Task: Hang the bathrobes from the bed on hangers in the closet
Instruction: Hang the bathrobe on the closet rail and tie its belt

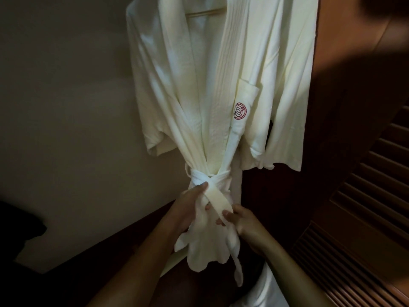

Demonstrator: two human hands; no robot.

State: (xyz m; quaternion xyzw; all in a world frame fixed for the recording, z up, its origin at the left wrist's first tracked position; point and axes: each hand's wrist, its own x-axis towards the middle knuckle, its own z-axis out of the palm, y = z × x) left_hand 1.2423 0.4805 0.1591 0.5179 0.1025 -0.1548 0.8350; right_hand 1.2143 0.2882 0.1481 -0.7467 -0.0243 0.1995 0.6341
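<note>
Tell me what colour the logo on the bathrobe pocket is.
The logo is red, on the cream bathrobe; seen in the head view.

The hanger [207, 12] is mostly hiding under the bathrobe [177, 85] collar, top edge is cutting off the shoulders, and the belt [218, 201] is covering some fingers of the left hand [188, 209].

Beige wall [66, 107] left — dark wood skirting [124, 242] below; louvred wooden door [365, 207] right.
</note>
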